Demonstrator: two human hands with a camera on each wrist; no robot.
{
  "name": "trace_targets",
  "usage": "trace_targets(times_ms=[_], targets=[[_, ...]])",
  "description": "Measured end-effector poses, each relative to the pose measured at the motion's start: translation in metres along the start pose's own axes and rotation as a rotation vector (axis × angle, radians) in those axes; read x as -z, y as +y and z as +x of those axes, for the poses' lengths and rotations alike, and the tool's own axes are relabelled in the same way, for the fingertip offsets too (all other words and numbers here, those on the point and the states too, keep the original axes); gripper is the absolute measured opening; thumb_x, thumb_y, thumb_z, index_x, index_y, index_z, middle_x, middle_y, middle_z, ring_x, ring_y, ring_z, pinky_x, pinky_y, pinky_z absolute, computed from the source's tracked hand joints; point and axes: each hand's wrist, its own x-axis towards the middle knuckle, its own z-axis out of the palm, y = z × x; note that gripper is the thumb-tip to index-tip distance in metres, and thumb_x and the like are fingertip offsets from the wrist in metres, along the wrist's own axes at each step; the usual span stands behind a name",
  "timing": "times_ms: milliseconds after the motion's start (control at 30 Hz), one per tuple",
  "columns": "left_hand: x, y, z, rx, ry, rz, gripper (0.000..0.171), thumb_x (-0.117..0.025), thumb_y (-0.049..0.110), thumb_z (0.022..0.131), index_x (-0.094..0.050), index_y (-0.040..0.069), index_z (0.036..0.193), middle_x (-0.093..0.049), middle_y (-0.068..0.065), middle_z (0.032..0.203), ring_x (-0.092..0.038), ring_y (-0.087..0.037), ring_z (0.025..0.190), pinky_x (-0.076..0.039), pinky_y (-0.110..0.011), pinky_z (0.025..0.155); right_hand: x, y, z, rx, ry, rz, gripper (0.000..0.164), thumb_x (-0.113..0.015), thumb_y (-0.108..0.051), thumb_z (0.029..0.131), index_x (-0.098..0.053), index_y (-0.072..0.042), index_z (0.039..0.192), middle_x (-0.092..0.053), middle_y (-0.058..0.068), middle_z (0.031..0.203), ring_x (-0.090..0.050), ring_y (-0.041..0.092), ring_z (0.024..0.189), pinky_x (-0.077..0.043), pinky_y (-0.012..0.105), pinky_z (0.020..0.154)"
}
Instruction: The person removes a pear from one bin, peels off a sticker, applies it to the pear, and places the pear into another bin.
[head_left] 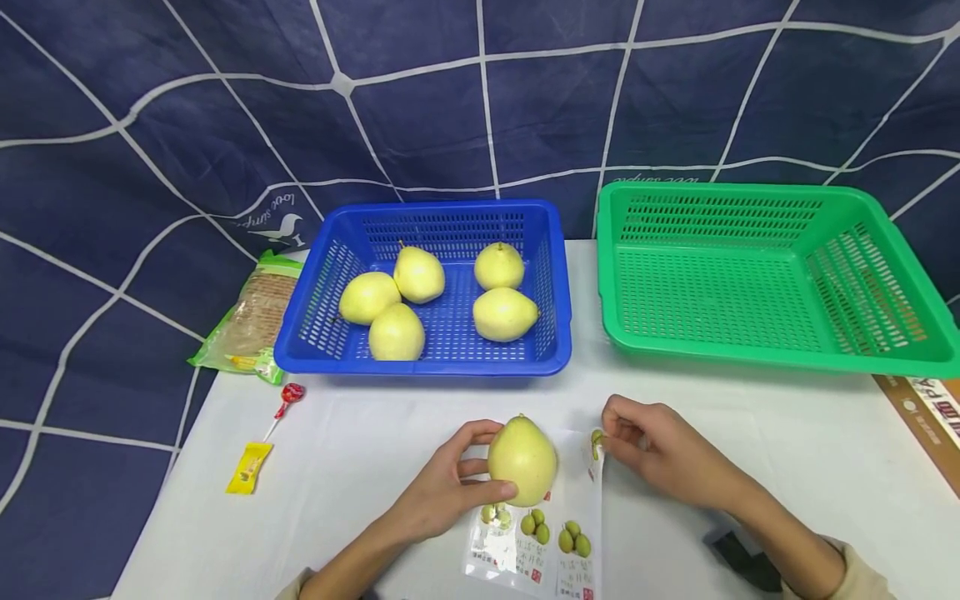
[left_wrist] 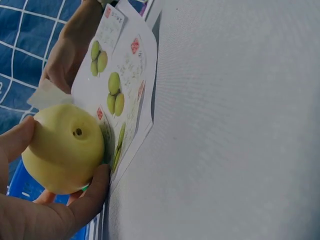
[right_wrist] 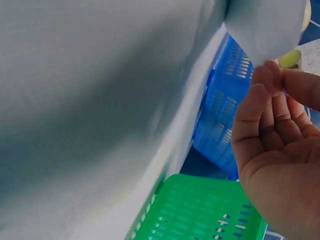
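Note:
My left hand [head_left: 438, 493] holds a pale yellow pear [head_left: 522, 462], stem up in the head view, with thumb in front and fingers behind. Its dark-pitted end faces the left wrist camera [left_wrist: 72, 142]. Beneath and beside the pear is a glossy white sheet [head_left: 517, 554] printed with green pears, writing and red stamps. Thumb and forefinger of my right hand [head_left: 667, 454] pinch the far right corner of this sheet, which lifts there. In the right wrist view the sheet's pale underside [right_wrist: 272, 30] runs up from the fingertips.
Several pears [head_left: 397, 332] lie in a blue basket [head_left: 420, 367] at the back. Right of it stands a green basket [head_left: 705, 308]. On the left are a plastic food bag [head_left: 255, 312], a red lollipop [head_left: 292, 393] and a yellow packet [head_left: 250, 468]. A brown box [head_left: 918, 417] lies far right.

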Motion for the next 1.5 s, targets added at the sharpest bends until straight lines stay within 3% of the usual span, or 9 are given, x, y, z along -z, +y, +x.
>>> trace_targets(times_ms=[267,400,500,667,1500], targets=[[0.000,0.000,0.001,0.006,0.001,-0.015,0.061,-0.076,0.016,0.087,-0.045,0.008,0.139,-0.047,-0.016,0.135,-0.065,-0.026,0.106,-0.054,-0.037,0.090,0.006,0.004,-0.003,0.007,-0.006,0.087,0.028,-0.068,0.003,0.089,-0.053,-0.021,0.086,-0.057,-0.008,0.076,-0.056,0.009,0.066,-0.047,0.025,0.054],[0.000,0.000,0.001,0.008,0.000,-0.021,0.061,-0.076,0.016,0.087,-0.046,0.008,0.139,-0.047,-0.016,0.134,-0.065,-0.027,0.106,-0.054,-0.037,0.090,0.006,0.004,-0.003,0.006,-0.006,0.066,0.027,-0.068,0.005,0.089,-0.062,-0.015,0.105,-0.061,-0.007,0.077,-0.058,0.010,0.068,-0.049,0.025,0.058],[0.001,0.001,0.001,0.014,0.001,-0.014,0.061,-0.076,0.017,0.087,-0.046,0.009,0.139,-0.048,-0.016,0.134,-0.065,-0.026,0.106,-0.053,-0.037,0.090,0.007,0.004,-0.003,-0.013,-0.026,0.044,0.031,-0.068,0.006,0.088,-0.067,-0.014,0.111,-0.064,-0.008,0.081,-0.058,0.009,0.070,-0.049,0.025,0.059],[0.001,0.000,0.001,0.011,0.000,-0.008,0.061,-0.076,0.018,0.087,-0.046,0.010,0.139,-0.048,-0.015,0.134,-0.065,-0.026,0.106,-0.053,-0.037,0.090,0.009,0.005,-0.005,-0.019,-0.038,0.036,0.040,-0.064,0.016,0.083,-0.070,-0.021,0.097,-0.060,-0.010,0.076,-0.054,0.006,0.067,-0.048,0.025,0.054],[0.001,0.001,0.001,0.009,-0.003,-0.011,0.060,-0.076,0.017,0.087,-0.046,0.008,0.138,-0.048,-0.016,0.134,-0.066,-0.026,0.105,-0.053,-0.038,0.090,0.011,0.003,-0.014,0.050,0.017,-0.001,0.047,-0.064,0.021,0.078,-0.069,-0.021,0.099,-0.062,-0.012,0.085,-0.056,0.005,0.071,-0.048,0.022,0.057]])
